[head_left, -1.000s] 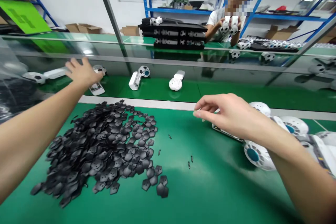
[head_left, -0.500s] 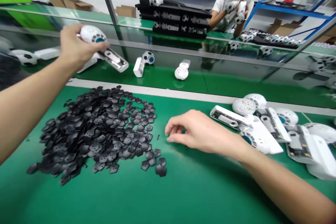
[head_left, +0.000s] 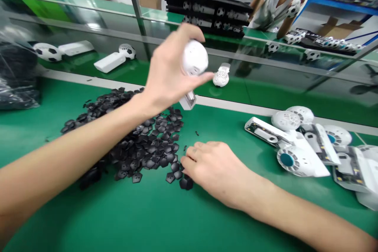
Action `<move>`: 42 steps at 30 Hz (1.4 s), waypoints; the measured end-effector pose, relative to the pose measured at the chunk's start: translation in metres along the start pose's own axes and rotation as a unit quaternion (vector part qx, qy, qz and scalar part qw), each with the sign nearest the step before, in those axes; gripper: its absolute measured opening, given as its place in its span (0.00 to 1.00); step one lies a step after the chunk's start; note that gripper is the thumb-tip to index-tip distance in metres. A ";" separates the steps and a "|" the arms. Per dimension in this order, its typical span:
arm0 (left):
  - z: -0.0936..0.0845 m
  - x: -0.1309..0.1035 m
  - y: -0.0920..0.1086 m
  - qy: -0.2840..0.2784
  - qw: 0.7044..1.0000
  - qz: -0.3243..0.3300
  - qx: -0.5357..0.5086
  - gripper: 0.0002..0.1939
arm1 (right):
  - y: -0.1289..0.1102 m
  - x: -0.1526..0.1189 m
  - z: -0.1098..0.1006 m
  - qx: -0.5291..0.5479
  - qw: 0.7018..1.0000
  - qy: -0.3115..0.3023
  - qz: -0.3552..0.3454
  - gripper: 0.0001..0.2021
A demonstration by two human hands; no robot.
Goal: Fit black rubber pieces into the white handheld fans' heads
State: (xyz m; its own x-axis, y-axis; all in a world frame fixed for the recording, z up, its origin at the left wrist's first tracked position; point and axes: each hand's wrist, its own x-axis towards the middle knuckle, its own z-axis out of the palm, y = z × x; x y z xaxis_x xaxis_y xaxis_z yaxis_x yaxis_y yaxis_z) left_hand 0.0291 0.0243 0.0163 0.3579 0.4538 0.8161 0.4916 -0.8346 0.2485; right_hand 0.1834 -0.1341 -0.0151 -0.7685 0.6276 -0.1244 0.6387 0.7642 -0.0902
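My left hand (head_left: 168, 67) is raised above the far side of the pile, wrapped round the ball-shaped head of a white handheld fan (head_left: 195, 58). The fan's handle (head_left: 188, 100) pokes out below my palm. Lower down, my right hand (head_left: 211, 165) rests at the right edge of a heap of black pentagon pieces (head_left: 147, 153). Its fingers are curled downward beside a few loose pentagons (head_left: 186, 183); the fingertips are partly hidden, so anything pinched in them does not show.
Several white fans with exposed circuit boards (head_left: 295, 141) lie at the right. Beyond the pale strip, more fans (head_left: 221, 75) lie on a green belt (head_left: 251, 94). A dark plastic bag (head_left: 17, 75) sits at left. Across stand stacked black trays (head_left: 206, 8) and a co-worker (head_left: 271, 8).
My left hand has brought the fan rightward from the belt's left side, toward the middle. My right hand has shifted slightly down and left, against the loose pentagons. The view has turned a little left.
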 end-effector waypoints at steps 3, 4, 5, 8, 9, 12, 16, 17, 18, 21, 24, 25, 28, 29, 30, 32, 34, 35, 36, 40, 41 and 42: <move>0.017 -0.014 0.017 -0.064 0.996 -0.025 0.059 0.32 | -0.010 0.002 0.008 -0.056 0.997 0.046 -0.031 0.10; 0.022 -0.018 0.019 -0.075 0.995 -0.033 0.061 0.32 | -0.012 0.002 0.009 -0.062 0.996 0.061 -0.036 0.10; 0.027 -0.020 0.021 -0.086 0.994 -0.044 0.054 0.32 | -0.013 0.002 0.011 -0.064 0.995 0.069 -0.037 0.09; 0.034 -0.024 0.029 -0.126 0.989 -0.079 0.016 0.31 | -0.011 0.001 0.007 -0.046 0.997 0.045 -0.030 0.08; 0.033 -0.024 0.031 -0.143 0.986 -0.086 0.007 0.29 | -0.008 0.001 0.005 -0.034 0.999 0.032 -0.027 0.09; 0.027 -0.020 0.039 -0.168 0.980 -0.105 -0.036 0.24 | 0.006 -0.002 -0.007 0.020 1.000 0.009 -0.006 0.09; 0.017 -0.016 0.046 -0.193 0.950 -0.200 -0.141 0.22 | 0.028 -0.012 -0.028 0.154 0.980 0.106 0.067 0.09; 0.016 -0.017 0.047 -0.191 0.945 -0.217 -0.149 0.22 | 0.033 -0.016 -0.034 0.192 0.966 0.155 0.081 0.08; 0.017 -0.019 0.048 -0.184 0.944 -0.227 -0.154 0.22 | 0.038 -0.021 -0.041 0.226 0.949 0.201 0.087 0.07; 0.027 -0.030 0.052 -0.109 0.940 -0.253 -0.203 0.22 | 0.047 -0.037 -0.064 0.294 0.907 0.292 0.083 0.06; 0.040 -0.041 0.054 -0.041 0.913 -0.301 -0.273 0.20 | 0.051 -0.052 -0.080 0.321 0.875 0.341 0.119 0.05; 0.043 -0.042 0.055 -0.036 0.907 -0.310 -0.282 0.20 | 0.052 -0.055 -0.082 0.324 0.865 0.356 0.138 0.05; 0.041 -0.033 0.055 -0.052 0.910 -0.309 -0.272 0.20 | 0.057 -0.055 -0.079 0.347 0.842 0.369 0.187 0.06; 0.037 -0.027 0.055 -0.057 0.911 -0.311 -0.266 0.20 | 0.060 -0.052 -0.076 0.364 0.834 0.368 0.195 0.07; 0.032 -0.020 0.055 -0.062 0.909 -0.318 -0.264 0.20 | 0.064 -0.049 -0.073 0.385 0.823 0.368 0.199 0.07; 0.021 -0.009 0.057 -0.072 0.890 -0.350 -0.282 0.22 | 0.071 -0.041 -0.066 0.442 0.788 0.383 0.194 0.09; 0.011 -0.003 0.060 -0.085 0.857 -0.384 -0.332 0.23 | 0.077 -0.032 -0.060 0.510 0.733 0.413 0.179 0.13; 0.008 -0.002 0.061 -0.090 0.841 -0.396 -0.358 0.22 | 0.079 -0.028 -0.057 0.543 0.704 0.424 0.174 0.16; 0.005 -0.004 0.063 -0.090 0.829 -0.403 -0.378 0.21 | 0.079 -0.025 -0.055 0.572 0.676 0.433 0.170 0.18; 0.002 -0.016 0.067 -0.067 0.826 -0.387 -0.404 0.18 | 0.076 -0.015 -0.048 0.636 0.621 0.430 0.158 0.21; 0.002 -0.019 0.067 -0.063 0.830 -0.378 -0.404 0.18 | 0.074 -0.014 -0.047 0.635 0.624 0.428 0.154 0.21; 0.002 -0.022 0.067 -0.061 0.835 -0.369 -0.403 0.19 | 0.072 -0.012 -0.047 0.630 0.630 0.428 0.152 0.20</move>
State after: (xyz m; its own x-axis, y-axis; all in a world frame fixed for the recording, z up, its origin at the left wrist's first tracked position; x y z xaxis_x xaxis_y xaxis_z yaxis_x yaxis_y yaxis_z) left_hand 0.0556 -0.0406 0.0141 0.2952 0.9253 0.2380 -0.0630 -0.2297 0.9712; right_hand 0.2371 -0.0794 0.0258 0.0029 0.9788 0.2047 -0.1298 0.2034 -0.9705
